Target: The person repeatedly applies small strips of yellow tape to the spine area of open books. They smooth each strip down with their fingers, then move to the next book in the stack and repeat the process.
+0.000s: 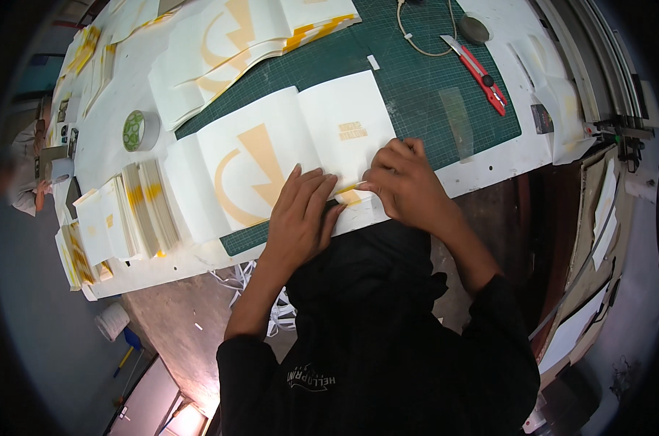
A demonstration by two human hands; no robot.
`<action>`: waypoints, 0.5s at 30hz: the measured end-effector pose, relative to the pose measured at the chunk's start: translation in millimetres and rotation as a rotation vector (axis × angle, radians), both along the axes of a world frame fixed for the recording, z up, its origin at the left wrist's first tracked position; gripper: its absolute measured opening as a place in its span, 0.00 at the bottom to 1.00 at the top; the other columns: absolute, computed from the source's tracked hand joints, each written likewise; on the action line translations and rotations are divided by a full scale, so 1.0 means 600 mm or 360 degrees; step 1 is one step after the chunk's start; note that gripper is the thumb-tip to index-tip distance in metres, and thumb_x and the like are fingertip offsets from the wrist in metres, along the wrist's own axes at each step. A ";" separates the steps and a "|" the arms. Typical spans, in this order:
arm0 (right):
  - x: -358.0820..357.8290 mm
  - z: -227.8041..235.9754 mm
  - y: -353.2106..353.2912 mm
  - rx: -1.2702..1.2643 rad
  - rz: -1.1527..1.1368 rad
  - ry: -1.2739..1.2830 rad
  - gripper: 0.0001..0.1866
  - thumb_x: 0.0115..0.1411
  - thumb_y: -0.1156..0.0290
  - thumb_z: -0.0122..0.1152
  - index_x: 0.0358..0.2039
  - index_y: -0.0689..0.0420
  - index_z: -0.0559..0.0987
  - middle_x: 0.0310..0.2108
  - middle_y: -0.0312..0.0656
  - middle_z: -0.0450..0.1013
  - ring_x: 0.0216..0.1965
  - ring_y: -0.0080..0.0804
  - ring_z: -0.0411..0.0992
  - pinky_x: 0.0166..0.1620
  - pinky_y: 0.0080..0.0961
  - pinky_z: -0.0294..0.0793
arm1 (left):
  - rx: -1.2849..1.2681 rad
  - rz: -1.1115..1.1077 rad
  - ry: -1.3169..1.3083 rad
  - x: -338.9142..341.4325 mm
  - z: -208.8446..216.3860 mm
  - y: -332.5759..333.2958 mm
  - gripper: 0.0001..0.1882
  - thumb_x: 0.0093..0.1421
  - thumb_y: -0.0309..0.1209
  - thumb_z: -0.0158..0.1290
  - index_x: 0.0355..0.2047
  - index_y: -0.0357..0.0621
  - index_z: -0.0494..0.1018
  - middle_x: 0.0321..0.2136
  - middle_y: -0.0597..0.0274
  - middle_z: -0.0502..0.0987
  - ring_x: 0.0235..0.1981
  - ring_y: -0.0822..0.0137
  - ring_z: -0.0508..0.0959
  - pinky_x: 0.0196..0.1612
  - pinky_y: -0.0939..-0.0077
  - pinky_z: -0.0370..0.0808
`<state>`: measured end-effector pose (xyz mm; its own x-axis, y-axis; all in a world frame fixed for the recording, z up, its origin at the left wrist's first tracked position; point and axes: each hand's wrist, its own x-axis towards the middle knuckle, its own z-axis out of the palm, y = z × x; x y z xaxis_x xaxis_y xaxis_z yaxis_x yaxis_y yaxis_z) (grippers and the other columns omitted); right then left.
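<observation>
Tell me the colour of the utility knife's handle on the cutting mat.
Red, with black details; the utility knife shows best in the head view.

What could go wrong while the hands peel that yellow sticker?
The right hand pinches a thin yellow strip at the sheet edge; pulled unevenly, it might tear or stick to itself. The left hand presses the sheet flat; if it slips, the sheet could crease. The red knife lies on the mat near the right arm and could be knocked off.
</observation>
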<state>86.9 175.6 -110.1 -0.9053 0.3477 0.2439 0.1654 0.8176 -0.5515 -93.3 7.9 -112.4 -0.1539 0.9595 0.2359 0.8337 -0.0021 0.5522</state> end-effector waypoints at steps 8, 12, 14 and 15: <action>-0.016 0.013 -0.002 -0.0078 -0.0164 -0.0122 0.08 0.59 0.70 0.74 0.35 0.56 0.82 0.34 0.40 0.76 0.44 0.40 0.73 0.55 0.43 0.61 | -0.0069 0.0137 0.0133 0.063 -0.016 -0.037 0.30 0.63 0.37 0.65 0.66 0.50 0.74 0.69 0.46 0.68 0.71 0.43 0.67 0.71 0.38 0.64; -0.017 0.012 -0.008 -0.0078 -0.0229 -0.0155 0.08 0.58 0.71 0.74 0.36 0.56 0.82 0.35 0.41 0.77 0.45 0.40 0.73 0.55 0.44 0.61 | -0.0054 0.0254 0.0063 0.081 -0.024 -0.038 0.32 0.63 0.36 0.66 0.67 0.49 0.73 0.70 0.45 0.66 0.72 0.40 0.65 0.72 0.35 0.61; -0.020 0.016 -0.010 -0.0069 -0.0268 -0.0123 0.09 0.58 0.71 0.75 0.35 0.56 0.82 0.32 0.39 0.77 0.42 0.38 0.73 0.55 0.41 0.60 | -0.0054 0.0281 0.0062 0.084 -0.026 -0.038 0.32 0.63 0.37 0.65 0.67 0.48 0.73 0.71 0.46 0.66 0.73 0.41 0.64 0.73 0.36 0.59; -0.022 0.017 -0.010 -0.0064 -0.0289 -0.0106 0.09 0.58 0.71 0.76 0.34 0.56 0.82 0.31 0.38 0.77 0.40 0.37 0.73 0.54 0.40 0.60 | -0.0057 0.0286 0.0066 0.084 -0.027 -0.038 0.32 0.64 0.38 0.65 0.67 0.48 0.73 0.71 0.46 0.66 0.73 0.41 0.64 0.73 0.36 0.59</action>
<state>73.6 169.4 -100.0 -0.8404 0.5152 0.1680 0.3457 0.7484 -0.5661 -42.8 -14.7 -128.7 -0.3147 0.9253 0.2115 0.8408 0.1683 0.5145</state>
